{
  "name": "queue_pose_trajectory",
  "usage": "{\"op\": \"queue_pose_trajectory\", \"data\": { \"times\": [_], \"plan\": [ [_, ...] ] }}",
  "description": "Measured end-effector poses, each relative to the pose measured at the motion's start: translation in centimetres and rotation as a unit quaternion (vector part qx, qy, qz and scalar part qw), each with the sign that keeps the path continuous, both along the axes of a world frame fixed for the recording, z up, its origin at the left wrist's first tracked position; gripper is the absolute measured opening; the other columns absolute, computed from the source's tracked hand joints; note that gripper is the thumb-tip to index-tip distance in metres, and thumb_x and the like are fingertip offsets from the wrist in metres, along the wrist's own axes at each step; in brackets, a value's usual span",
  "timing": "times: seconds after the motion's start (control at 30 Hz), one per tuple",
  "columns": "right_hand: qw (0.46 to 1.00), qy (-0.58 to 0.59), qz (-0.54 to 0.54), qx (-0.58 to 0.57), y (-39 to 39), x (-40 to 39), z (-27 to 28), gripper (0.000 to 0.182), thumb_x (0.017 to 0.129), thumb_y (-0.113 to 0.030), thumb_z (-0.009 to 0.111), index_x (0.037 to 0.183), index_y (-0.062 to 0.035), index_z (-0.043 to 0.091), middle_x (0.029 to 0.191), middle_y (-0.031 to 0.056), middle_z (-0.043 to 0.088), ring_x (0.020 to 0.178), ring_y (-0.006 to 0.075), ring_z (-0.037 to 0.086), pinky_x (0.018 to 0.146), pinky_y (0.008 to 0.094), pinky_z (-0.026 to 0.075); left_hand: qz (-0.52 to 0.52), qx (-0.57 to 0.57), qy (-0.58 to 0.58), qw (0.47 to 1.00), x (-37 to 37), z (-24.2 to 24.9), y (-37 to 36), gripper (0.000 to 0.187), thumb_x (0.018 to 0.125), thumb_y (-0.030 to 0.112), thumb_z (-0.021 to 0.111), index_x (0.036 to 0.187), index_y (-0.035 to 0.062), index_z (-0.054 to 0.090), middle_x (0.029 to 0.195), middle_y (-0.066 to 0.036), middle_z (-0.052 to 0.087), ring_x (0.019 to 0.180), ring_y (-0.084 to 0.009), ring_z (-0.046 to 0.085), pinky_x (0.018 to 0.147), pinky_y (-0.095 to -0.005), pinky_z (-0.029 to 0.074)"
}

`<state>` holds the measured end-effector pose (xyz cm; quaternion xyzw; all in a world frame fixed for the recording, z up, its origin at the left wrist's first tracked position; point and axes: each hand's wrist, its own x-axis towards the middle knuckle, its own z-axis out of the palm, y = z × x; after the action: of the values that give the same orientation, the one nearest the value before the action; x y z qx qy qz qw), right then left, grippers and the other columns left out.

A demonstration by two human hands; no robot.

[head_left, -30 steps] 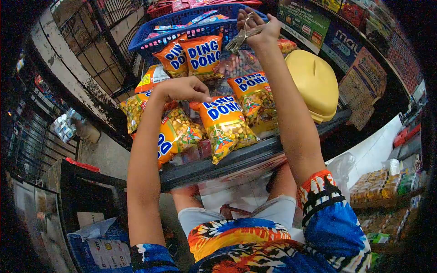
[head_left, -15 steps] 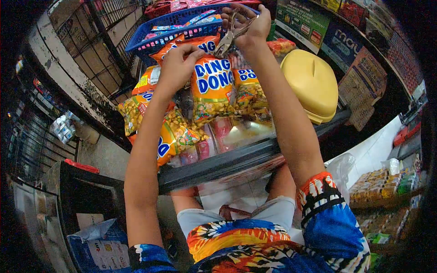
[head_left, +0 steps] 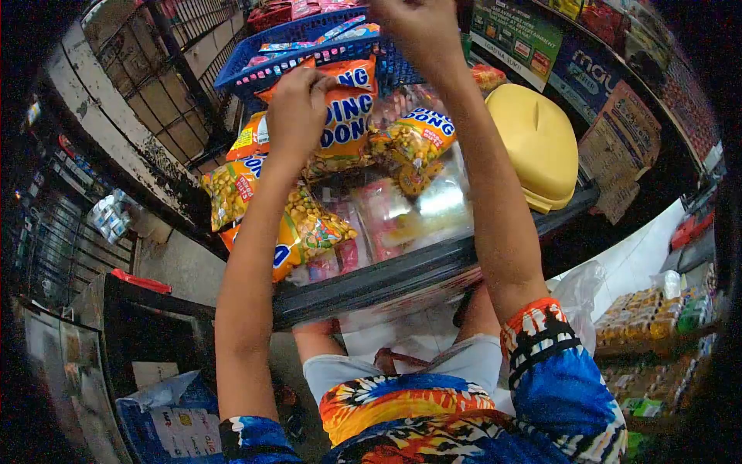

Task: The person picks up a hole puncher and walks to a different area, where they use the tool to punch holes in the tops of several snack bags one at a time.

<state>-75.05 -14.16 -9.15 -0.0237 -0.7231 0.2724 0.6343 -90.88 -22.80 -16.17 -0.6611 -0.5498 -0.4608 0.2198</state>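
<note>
My left hand (head_left: 297, 108) has its fingers pinched at the left edge of an orange bag of mixed nuts (head_left: 348, 124) printed Ding Dong. Another orange bag (head_left: 357, 76) shows just above it. Raised at the top edge of the view is my right hand (head_left: 421, 35), fingers curled and partly cut off by the frame. What it holds cannot be made out here. Between my forearms, a nut bag (head_left: 421, 139) lies tilted on clear plastic. More nut bags (head_left: 236, 189) lie to the left, partly behind my left forearm.
A blue basket (head_left: 239, 73) with small packets stands behind the bags. To the right is a yellow lidded container (head_left: 533, 147). The dark counter edge (head_left: 371, 282) runs in front of me. Packed goods (head_left: 641, 313) fill a shelf at the lower right.
My right hand has moved up, and the silver scissor-like tool in it is out of sight. The front nut bag no longer hangs mid-view; the right-hand bag sits more tilted.
</note>
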Motion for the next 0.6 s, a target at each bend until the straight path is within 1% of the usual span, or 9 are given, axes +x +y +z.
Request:
{"op": "queue_pose_trajectory", "data": {
  "times": [0.03,0.07,0.1,0.17,0.2,0.33,0.47,0.53,0.6],
  "plan": [
    [0.976,-0.154,-0.139,0.072,0.5,-0.1,-0.3,0.044,0.085,-0.037,0.051,0.096,0.0047,0.061,0.08,0.0144,0.065,0.067,0.0246,0.06,0.063,0.0365,0.048,0.002,0.001,0.0,1.0,-0.6,-0.1,0.1,0.018,0.084,0.015,0.057,0.087,-0.0014,0.063,0.084,-0.015,0.063,0.078,-0.0275,0.061,0.071,-0.0344,0.046],
    [0.939,-0.274,-0.194,0.069,0.8,0.0,-0.9,0.034,0.075,-0.03,0.067,0.09,0.0007,0.066,0.073,0.0095,0.065,0.062,0.0189,0.06,0.064,0.0337,0.049,0.004,-0.022,-0.072,0.997,-1.2,-0.3,0.2,0.019,0.082,0.017,0.059,0.086,-0.001,0.063,0.082,-0.016,0.063,0.077,-0.0297,0.061,0.07,-0.0356,0.046],
    [0.939,-0.274,-0.194,0.069,1.0,-0.2,-1.6,0.034,0.075,-0.03,0.067,0.09,0.0007,0.066,0.073,0.0095,0.065,0.062,0.0189,0.06,0.064,0.0337,0.049,0.005,-0.044,-0.145,0.988,-1.6,-0.4,0.3,0.02,0.081,0.019,0.061,0.085,-0.0006,0.064,0.08,-0.016,0.063,0.076,-0.0319,0.061,0.068,-0.0368,0.046],
    [0.893,-0.388,-0.212,0.089,1.4,-0.3,-2.8,0.034,0.073,-0.028,0.069,0.09,0.0012,0.066,0.075,0.0116,0.065,0.067,0.0168,0.061,0.068,0.0319,0.049,-0.002,-0.053,-0.161,0.985,-2.1,-0.7,0.6,0.023,0.082,0.02,0.061,0.089,-0.0017,0.064,0.08,-0.017,0.064,0.073,-0.0295,0.063,0.068,-0.0349,0.047],
    [0.891,-0.39,-0.213,0.09,1.6,-0.3,-3.2,0.034,0.073,-0.028,0.069,0.09,0.0012,0.066,0.075,0.0116,0.065,0.067,0.0168,0.061,0.068,0.0319,0.049,-0.003,-0.059,-0.182,0.982,-2.2,-0.7,0.7,0.024,0.082,0.021,0.061,0.089,-0.0019,0.064,0.081,-0.017,0.065,0.074,-0.0281,0.063,0.068,-0.0346,0.047],
    [0.888,-0.452,-0.085,0.007,2.1,-0.7,-3.7,0.03,0.073,-0.024,0.069,0.088,0.0013,0.067,0.076,0.0109,0.067,0.067,0.0178,0.063,0.065,0.032,0.049,0.001,-0.043,-0.208,0.977,-2.2,-1.0,1.0,0.025,0.084,0.021,0.06,0.09,-0.0028,0.064,0.084,-0.017,0.066,0.076,-0.0248,0.064,0.069,-0.0339,0.046],
    [0.916,-0.386,-0.113,-0.004,2.3,-1.5,-3.9,0.025,0.075,-0.021,0.066,0.084,0.0019,0.066,0.073,0.0129,0.066,0.066,0.0192,0.062,0.064,0.0331,0.048,-0.052,-0.038,-0.242,0.968,-2.4,-0.8,0.9,0.026,0.084,0.022,0.061,0.091,-0.0031,0.064,0.082,-0.015,0.066,0.076,-0.0198,0.063,0.07,-0.0313,0.046],
    [0.921,-0.336,-0.186,0.061,2.5,-1.8,-4.2,0.021,0.077,-0.018,0.063,0.082,0.0022,0.064,0.071,0.0147,0.063,0.067,0.0194,0.062,0.063,0.0337,0.047,-0.077,-0.079,-0.289,0.951,-2.4,-0.4,0.6,0.028,0.084,0.023,0.062,0.092,-0.0031,0.064,0.081,-0.011,0.066,0.075,-0.0139,0.06,0.07,-0.0281,0.046],
    [0.923,-0.322,-0.194,0.082,2.6,-2.4,-4.6,0.022,0.078,-0.019,0.063,0.083,0.0021,0.063,0.071,0.0151,0.062,0.067,0.0188,0.061,0.062,0.0339,0.047,-0.117,-0.092,-0.282,0.948,-2.4,-0.3,0.4,0.028,0.084,0.023,0.062,0.092,-0.0029,0.065,0.08,-0.01,0.066,0.075,-0.0124,0.059,0.07,-0.0271,0.046]
  ]
}}
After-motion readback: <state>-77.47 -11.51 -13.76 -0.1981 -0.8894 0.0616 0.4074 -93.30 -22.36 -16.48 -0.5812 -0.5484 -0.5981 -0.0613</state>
